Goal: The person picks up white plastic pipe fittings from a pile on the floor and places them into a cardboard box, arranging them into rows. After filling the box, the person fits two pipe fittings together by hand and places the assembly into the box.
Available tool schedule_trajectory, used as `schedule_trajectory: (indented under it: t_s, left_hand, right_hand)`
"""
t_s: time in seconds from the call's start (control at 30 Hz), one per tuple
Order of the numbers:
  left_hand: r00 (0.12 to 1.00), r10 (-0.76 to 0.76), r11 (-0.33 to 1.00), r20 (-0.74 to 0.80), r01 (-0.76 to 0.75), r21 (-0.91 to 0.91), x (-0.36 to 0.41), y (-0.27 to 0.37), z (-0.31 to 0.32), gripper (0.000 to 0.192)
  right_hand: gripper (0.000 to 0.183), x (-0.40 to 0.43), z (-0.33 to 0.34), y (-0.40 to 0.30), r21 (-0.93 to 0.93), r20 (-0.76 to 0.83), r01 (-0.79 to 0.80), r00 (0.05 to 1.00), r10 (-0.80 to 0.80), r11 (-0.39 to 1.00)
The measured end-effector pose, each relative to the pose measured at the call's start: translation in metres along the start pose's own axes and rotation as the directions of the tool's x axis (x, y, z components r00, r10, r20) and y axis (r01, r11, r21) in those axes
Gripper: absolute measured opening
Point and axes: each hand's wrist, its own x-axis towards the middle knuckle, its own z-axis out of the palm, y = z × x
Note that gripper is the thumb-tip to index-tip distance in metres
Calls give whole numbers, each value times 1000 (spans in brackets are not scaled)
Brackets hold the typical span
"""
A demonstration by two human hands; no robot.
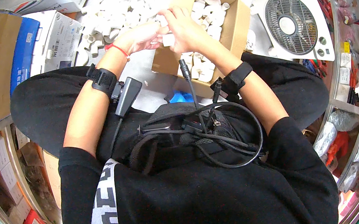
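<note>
My left hand (144,37) and my right hand (181,27) meet in front of me around a white plastic pipe fitting (168,39). The right fingers close on it; the left fingers reach its side, and more white shows between the hands. A loose heap of white pipe fittings (112,16) spreads on the floor beyond my left hand. Beneath and beside my right hand stands an open cardboard box (239,29), with many similar white fittings (210,13) inside. The right forearm passes over the box.
A Midea box fan (286,24) lies to the right. Cartons (59,43) and a blue-edged box (0,68) stand at the left. Shelves with packed goods curve along both sides. Black cables (195,98) lie over my lap, near the box.
</note>
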Motion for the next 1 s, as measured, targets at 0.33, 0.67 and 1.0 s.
schedule_trajectory:
  t_s: [0.33, 0.67, 1.0]
  left_hand:
    - [997, 73, 991, 24, -75, 107, -13, 6, 10, 32]
    - [980, 184, 983, -70, -184, 3, -35, 22, 7, 33]
    - [981, 182, 982, -60, -185, -34, -43, 17, 6, 31]
  right_hand:
    - [59, -28, 7, 52, 75, -46, -210, 976, 214, 975]
    - [55, -80, 90, 58, -341, 422, -285, 806, 416, 896]
    - [87, -92, 116, 49, -146, 424, -398, 802, 421, 906]
